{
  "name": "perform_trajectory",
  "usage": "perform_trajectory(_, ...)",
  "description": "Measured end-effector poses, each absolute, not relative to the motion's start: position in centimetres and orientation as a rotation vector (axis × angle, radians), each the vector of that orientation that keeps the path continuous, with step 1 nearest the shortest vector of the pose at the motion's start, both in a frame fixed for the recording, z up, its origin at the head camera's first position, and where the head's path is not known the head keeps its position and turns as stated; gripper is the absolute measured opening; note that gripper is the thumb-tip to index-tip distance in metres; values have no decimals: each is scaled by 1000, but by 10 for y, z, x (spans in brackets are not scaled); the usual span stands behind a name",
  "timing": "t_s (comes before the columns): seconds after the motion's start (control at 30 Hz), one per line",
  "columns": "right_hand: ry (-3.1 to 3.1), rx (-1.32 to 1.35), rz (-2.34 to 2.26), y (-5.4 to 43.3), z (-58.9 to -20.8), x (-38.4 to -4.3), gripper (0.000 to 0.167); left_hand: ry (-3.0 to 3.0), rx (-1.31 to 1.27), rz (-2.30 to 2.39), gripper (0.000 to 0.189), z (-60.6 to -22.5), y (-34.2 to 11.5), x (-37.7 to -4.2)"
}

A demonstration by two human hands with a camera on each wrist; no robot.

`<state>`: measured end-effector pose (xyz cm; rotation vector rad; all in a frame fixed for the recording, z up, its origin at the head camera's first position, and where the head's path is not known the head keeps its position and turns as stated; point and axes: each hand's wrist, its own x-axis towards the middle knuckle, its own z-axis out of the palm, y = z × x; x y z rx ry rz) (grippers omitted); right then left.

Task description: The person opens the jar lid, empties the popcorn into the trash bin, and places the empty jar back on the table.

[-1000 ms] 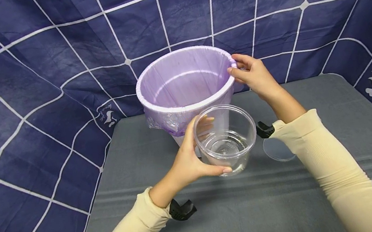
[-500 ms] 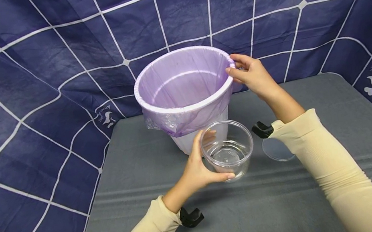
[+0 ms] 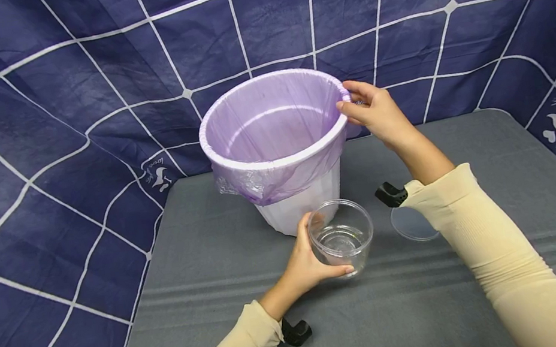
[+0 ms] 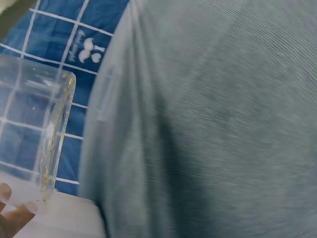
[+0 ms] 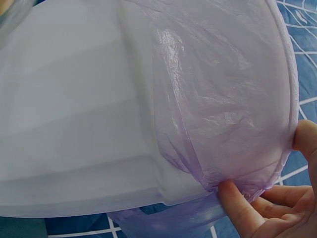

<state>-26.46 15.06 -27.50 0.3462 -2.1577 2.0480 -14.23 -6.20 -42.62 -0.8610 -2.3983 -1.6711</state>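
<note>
In the head view my left hand [image 3: 303,263] grips a clear round plastic tub [image 3: 346,244] by its side, thumb at the front. The tub's mouth faces up, in front of the bin. Yellowish specks line the tub's base edge [image 4: 53,134] in the left wrist view. My right hand [image 3: 376,112] holds the right rim of a white trash bin [image 3: 314,195], fingers outside and thumb at the edge. A thin purple trash bag [image 3: 285,181] lines the bin and folds over its rim; its gathered edge [image 5: 213,181] lies by my right fingertips in the right wrist view.
A clear round lid [image 3: 409,225] lies on the grey cloth-covered table [image 3: 388,320], right of the tub and partly behind the right sleeve. Blue gridded fabric [image 3: 275,16] hangs behind the bin and along both sides.
My left hand has lowered the tub, bringing it toward me and slightly right, away from the bin's rim. The right hand has stayed on the rim.
</note>
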Motion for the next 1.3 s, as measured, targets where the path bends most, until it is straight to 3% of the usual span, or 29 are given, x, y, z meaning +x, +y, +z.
perform_trajectory(0.17, -2152, 349, 2054, 150, -275, -265, 55, -2506, -757, -1597, 115, -459, -65, -149)
perform_trajectory(0.5, -2140, 348, 2059, 149, -276, -266, 55, -2465, -870, -1643, 114, -486, -68, -155)
perform_trajectory(0.73, -2137, 352, 2063, 149, -276, -265, 55, -2457, -903, -1681, 117, -492, -70, -153)
perform_trajectory(1.03, -2145, 348, 2031, 148, -277, -266, 54, -2644, -843, -1447, 136, -488, -74, -150)
perform_trajectory(1.3, -2306, 278, 1678, 151, -280, -267, 52, -2633, -851, -1078, 112, -467, -83, -144)
